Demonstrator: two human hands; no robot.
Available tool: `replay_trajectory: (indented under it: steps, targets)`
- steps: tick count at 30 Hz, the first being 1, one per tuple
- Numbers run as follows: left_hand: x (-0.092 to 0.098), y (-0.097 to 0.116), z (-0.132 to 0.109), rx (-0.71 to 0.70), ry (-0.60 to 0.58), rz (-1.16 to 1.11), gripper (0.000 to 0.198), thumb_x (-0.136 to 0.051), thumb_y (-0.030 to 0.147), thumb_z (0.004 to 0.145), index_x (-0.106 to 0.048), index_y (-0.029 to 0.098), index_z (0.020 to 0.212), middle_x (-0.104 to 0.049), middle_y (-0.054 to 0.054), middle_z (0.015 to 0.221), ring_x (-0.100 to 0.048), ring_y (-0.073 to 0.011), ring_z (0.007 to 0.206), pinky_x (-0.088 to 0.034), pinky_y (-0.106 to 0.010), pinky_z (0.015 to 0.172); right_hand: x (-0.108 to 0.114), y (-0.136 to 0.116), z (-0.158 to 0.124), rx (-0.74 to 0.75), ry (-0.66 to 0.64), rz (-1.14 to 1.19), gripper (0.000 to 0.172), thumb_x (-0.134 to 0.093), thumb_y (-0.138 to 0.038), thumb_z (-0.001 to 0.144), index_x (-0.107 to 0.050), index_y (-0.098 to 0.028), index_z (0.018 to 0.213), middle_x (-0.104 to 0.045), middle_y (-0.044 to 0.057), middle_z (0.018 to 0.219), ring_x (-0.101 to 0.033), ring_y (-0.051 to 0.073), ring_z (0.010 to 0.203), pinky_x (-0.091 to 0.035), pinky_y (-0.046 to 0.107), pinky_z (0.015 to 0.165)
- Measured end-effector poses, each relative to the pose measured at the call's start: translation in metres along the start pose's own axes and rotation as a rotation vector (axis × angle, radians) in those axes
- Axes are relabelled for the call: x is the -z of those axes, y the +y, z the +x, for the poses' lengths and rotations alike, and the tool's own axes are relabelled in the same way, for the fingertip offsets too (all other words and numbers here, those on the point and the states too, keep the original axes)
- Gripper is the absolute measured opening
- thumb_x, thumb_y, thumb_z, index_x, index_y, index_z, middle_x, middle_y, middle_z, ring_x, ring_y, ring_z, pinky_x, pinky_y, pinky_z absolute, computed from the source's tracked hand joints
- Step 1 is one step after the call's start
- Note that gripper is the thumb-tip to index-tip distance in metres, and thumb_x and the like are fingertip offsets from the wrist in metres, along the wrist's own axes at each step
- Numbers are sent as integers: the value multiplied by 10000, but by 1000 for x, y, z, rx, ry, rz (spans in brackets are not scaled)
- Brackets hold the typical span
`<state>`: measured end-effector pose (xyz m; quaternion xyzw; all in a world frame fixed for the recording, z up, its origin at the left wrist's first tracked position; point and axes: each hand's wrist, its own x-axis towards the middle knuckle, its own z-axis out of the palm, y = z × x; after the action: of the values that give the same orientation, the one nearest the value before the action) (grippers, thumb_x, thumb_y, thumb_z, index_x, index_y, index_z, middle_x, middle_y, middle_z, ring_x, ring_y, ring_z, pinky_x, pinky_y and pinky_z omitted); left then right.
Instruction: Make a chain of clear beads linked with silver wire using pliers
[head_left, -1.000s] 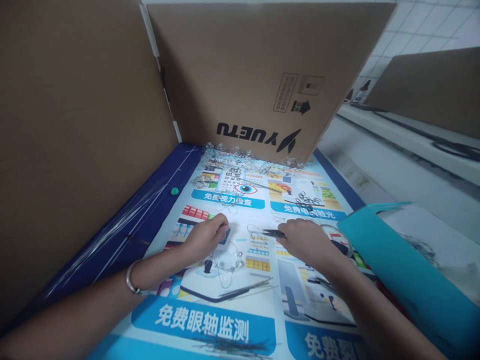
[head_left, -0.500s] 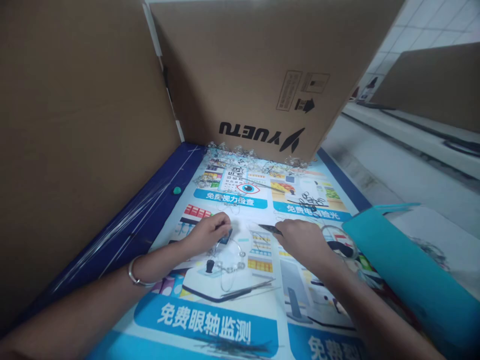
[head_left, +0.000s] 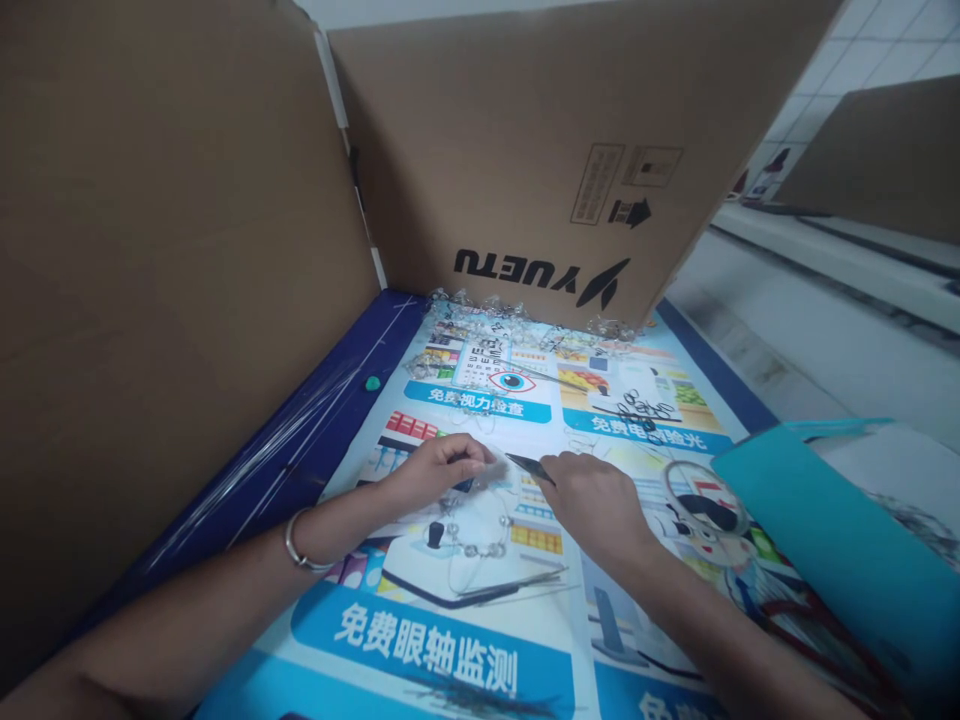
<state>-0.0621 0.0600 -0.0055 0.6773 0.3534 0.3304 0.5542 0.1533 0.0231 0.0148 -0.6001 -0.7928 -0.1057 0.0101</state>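
Note:
My left hand (head_left: 442, 468) is pinched at the centre, with a thin clear beaded strand (head_left: 484, 548) hanging below its fingertips over the printed sheet. My right hand (head_left: 592, 495) is closed around dark pointed tweezers (head_left: 531, 466), their tips directed left at my left fingertips. A small gap seems to lie between the tips and the left fingers; fine contact cannot be made out. Thin dark wires (head_left: 517, 588) lie on the sheet below the strand.
Clear beaded pieces (head_left: 491, 312) line the foot of the cardboard panel (head_left: 525, 120). Black rings (head_left: 637, 410) lie behind my right hand. A round clear ring (head_left: 705, 498) and a turquoise folder (head_left: 817, 530) are at right. A green lump (head_left: 372, 383) sits at left.
The view has shifted, so the scene sits slightly further right. My two hands are closer together, and the tweezer tips are nearer my left fingertips.

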Motion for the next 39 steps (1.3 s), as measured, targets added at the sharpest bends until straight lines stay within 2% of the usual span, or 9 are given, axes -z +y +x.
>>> replay_trajectory:
  steps: [7, 11, 15, 18, 23, 28, 32, 36, 39]
  targets:
    - [0, 0, -1, 20, 41, 18, 113, -511, 255, 805, -539, 153, 768, -544, -2, 730, -487, -106, 685, -378, -226, 660, 4, 5, 2, -3, -79, 125, 209, -446, -348, 847, -600, -215, 797, -633, 29, 770, -571, 168, 726, -288, 249, 559]
    - [0, 2, -1, -28, -20, 58, 97, -482, 212, 814, -528, 154, 750, -532, -7, 745, -483, -107, 700, -374, -221, 665, 8, 15, 8, 5, -186, 374, 226, -439, -375, 839, -607, -227, 805, -635, 5, 784, -563, 144, 724, -297, 224, 561]
    - [-2, 4, -2, -83, -79, 161, 121, -469, 195, 820, -537, 151, 730, -541, -16, 759, -492, -114, 716, -378, -230, 682, 11, 17, 10, 43, -233, 506, 250, -442, -383, 826, -600, -211, 738, -619, -2, 731, -543, 132, 673, -290, 219, 550]
    - [-4, 5, -3, -118, -112, 212, 139, -451, 184, 830, -543, 148, 732, -557, -22, 770, -506, -118, 725, -384, -235, 687, 9, 14, 10, 74, -251, 534, 229, -459, -375, 813, -603, -211, 743, -617, -6, 724, -538, 131, 662, -279, 217, 543]
    - [-4, 5, -4, -127, -118, 246, 150, -443, 208, 843, -554, 147, 762, -574, -32, 793, -522, -123, 742, -395, -237, 697, 7, 11, 9, 70, -278, 457, 245, -464, -396, 813, -602, -216, 720, -622, -13, 697, -550, 133, 646, -254, 226, 528]
    - [-4, 7, -4, -162, -101, 245, 143, -465, 223, 833, -545, 153, 737, -588, -51, 866, -537, -137, 810, -405, -252, 744, 3, 10, 6, 85, -171, 342, 196, -475, -364, 825, -601, -226, 765, -639, -12, 763, -571, 144, 728, -260, 228, 548]
    - [-3, 7, -4, -173, -68, 263, 141, -471, 209, 823, -549, 159, 716, -586, -50, 852, -537, -137, 798, -410, -259, 748, -7, 9, 2, 98, -3, 218, 237, -429, -342, 868, -609, -210, 787, -620, 15, 738, -547, 151, 735, -280, 243, 594]
    - [-4, 5, -4, -189, -9, 317, 128, -497, 207, 810, -569, 155, 718, -585, -44, 832, -527, -145, 796, -402, -270, 758, -17, 12, -1, 193, 206, 16, 226, -396, -202, 878, -620, -178, 852, -588, 51, 731, -496, 169, 723, -276, 290, 657]
    - [-4, 4, -4, -137, -3, 338, 136, -489, 207, 811, -565, 150, 713, -567, -19, 749, -508, -130, 716, -393, -243, 681, -18, 16, -2, 229, 286, -57, 246, -373, -146, 874, -614, -182, 901, -566, 50, 717, -468, 175, 715, -268, 310, 665]
